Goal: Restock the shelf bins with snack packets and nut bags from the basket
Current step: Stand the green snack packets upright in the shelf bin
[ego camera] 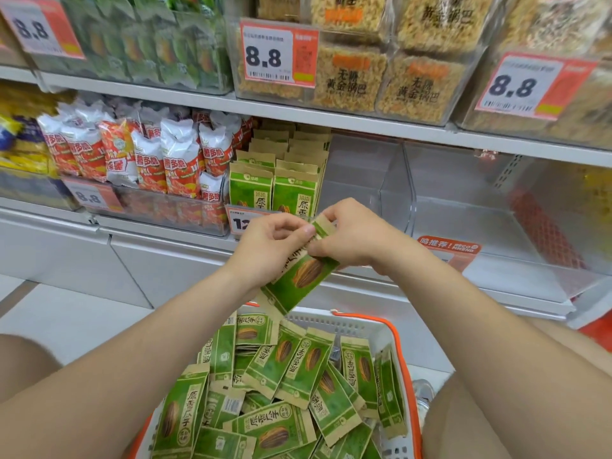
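Observation:
A green-and-tan sunflower seed packet [304, 276] hangs tilted in front of the lower shelf, above the basket. My left hand [275, 246] grips its upper part from the left, and my right hand [351, 233] pinches its tan top edge from the right. Below, a white basket with an orange rim [402, 356] holds several more of the same green packets [284, 385] lying in a loose heap. On the shelf behind my hands stands a clear bin with upright rows of matching green packets [281, 180].
Left of that bin, red-and-white snack bags [159, 154] fill a clear bin. To the right, two clear bins [463, 200] hold nothing. The upper shelf carries green packets and rice-crust blocks [381, 77] behind 8.8 price tags. My knees flank the basket.

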{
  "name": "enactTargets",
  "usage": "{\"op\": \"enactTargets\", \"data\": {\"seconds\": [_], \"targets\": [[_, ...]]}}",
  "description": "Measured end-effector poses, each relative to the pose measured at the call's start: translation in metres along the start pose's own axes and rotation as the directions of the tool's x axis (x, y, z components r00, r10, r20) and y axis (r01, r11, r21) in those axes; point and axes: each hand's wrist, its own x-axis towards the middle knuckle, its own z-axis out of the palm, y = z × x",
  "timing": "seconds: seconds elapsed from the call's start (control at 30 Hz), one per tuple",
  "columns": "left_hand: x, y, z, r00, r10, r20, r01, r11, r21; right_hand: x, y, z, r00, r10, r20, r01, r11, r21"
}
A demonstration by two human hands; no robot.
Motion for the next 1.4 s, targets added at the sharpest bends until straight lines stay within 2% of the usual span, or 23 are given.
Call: {"op": "enactTargets", "data": {"seconds": [0.07, 0.17, 0.23, 0.27, 0.3, 0.33, 0.37, 0.47, 0.57, 0.63, 0.73, 0.77, 0.8, 0.83, 0.9, 0.97, 1.0, 1.07, 1.17, 1.33, 1.4], "targets": [[0.001, 0.002, 0.004, 0.993, 0.009, -0.115, 0.001, 0.996, 0.087, 0.003, 0.003, -0.004, 0.998, 0.014, -0.059, -0.01, 0.998, 0.063], [0.012, 0.0, 0.002, 0.923, -0.013, -0.383, 0.081, 0.984, 0.161, 0.008, 0.008, -0.016, 0.975, 0.058, -0.213, 0.016, 0.943, 0.332], [0.013, 0.004, 0.001, 0.84, -0.028, -0.542, 0.095, 0.991, 0.096, 0.009, 0.008, -0.022, 0.96, 0.12, -0.253, 0.052, 0.812, 0.581], [0.012, 0.008, 0.002, 0.831, -0.056, -0.554, 0.067, 0.998, -0.001, 0.009, 0.007, -0.022, 0.961, 0.154, -0.228, 0.055, 0.704, 0.708], [0.012, 0.01, 0.005, 0.847, -0.093, -0.524, 0.028, 0.991, -0.129, 0.009, 0.007, -0.02, 0.967, 0.18, -0.182, 0.04, 0.596, 0.802], [0.012, 0.013, 0.008, 0.877, -0.125, -0.464, 0.008, 0.97, -0.244, 0.008, 0.008, -0.016, 0.972, 0.19, -0.137, 0.014, 0.536, 0.844], [0.011, 0.015, 0.012, 0.904, -0.127, -0.409, -0.006, 0.951, -0.309, 0.006, 0.009, -0.011, 0.976, 0.192, -0.105, -0.019, 0.552, 0.834], [0.012, 0.018, 0.014, 0.92, -0.068, -0.385, -0.053, 0.955, -0.293, 0.0, 0.019, -0.006, 0.986, 0.166, -0.013, -0.126, 0.795, 0.593], [0.016, 0.023, 0.011, 0.939, -0.045, -0.342, -0.069, 0.947, -0.315, -0.006, 0.026, -0.01, 0.996, 0.084, -0.028, -0.072, 0.955, 0.289], [0.018, 0.03, 0.011, 0.968, 0.001, -0.252, -0.066, 0.966, -0.25, -0.002, 0.028, -0.008, 0.993, 0.004, -0.114, 0.015, 0.986, 0.166], [0.022, 0.045, 0.013, 0.99, 0.101, -0.099, -0.107, 0.993, -0.056, 0.005, 0.028, -0.001, 0.986, -0.099, -0.133, 0.127, 0.966, 0.225], [0.024, 0.048, 0.013, 0.986, 0.141, -0.087, -0.136, 0.989, 0.054, 0.01, 0.029, 0.001, 0.986, -0.121, -0.117, 0.149, 0.951, 0.269], [0.026, 0.049, 0.011, 0.975, 0.199, -0.095, -0.174, 0.96, 0.221, 0.013, 0.027, 0.002, 0.988, -0.124, -0.094, 0.149, 0.932, 0.33], [0.028, 0.047, 0.008, 0.954, 0.275, -0.116, -0.204, 0.884, 0.421, 0.016, 0.026, 0.001, 0.989, -0.12, -0.086, 0.145, 0.901, 0.41], [0.034, 0.039, 0.003, 0.893, 0.43, -0.13, -0.213, 0.659, 0.722, 0.027, 0.025, -0.004, 0.986, -0.005, -0.167, 0.099, 0.822, 0.561], [0.042, 0.035, 0.001, 0.833, 0.549, -0.066, -0.244, 0.473, 0.847, 0.039, 0.023, -0.012, 0.945, 0.178, -0.276, 0.036, 0.778, 0.627], [0.046, 0.035, 0.002, 0.806, 0.591, -0.016, -0.268, 0.389, 0.881, 0.047, 0.022, -0.016, 0.918, 0.231, -0.323, 0.009, 0.801, 0.599], [0.055, 0.034, 0.008, 0.783, 0.617, 0.076, -0.278, 0.237, 0.931, 0.062, 0.02, -0.023, 0.88, 0.237, -0.411, -0.021, 0.884, 0.466], [0.067, 0.031, 0.015, 0.83, 0.55, 0.097, -0.21, 0.146, 0.967, 0.091, 0.019, -0.025, 0.85, 0.251, -0.464, -0.064, 0.922, 0.382], [0.086, 0.021, 0.02, 0.893, 0.45, 0.023, -0.088, 0.122, 0.989, 0.142, 0.025, -0.014, 0.825, 0.284, -0.489, -0.211, 0.957, 0.199], [0.093, 0.02, 0.02, 0.889, 0.458, 0.018, -0.076, 0.109, 0.991, 0.161, 0.031, -0.015, 0.823, 0.311, -0.475, -0.233, 0.948, 0.217]]}}
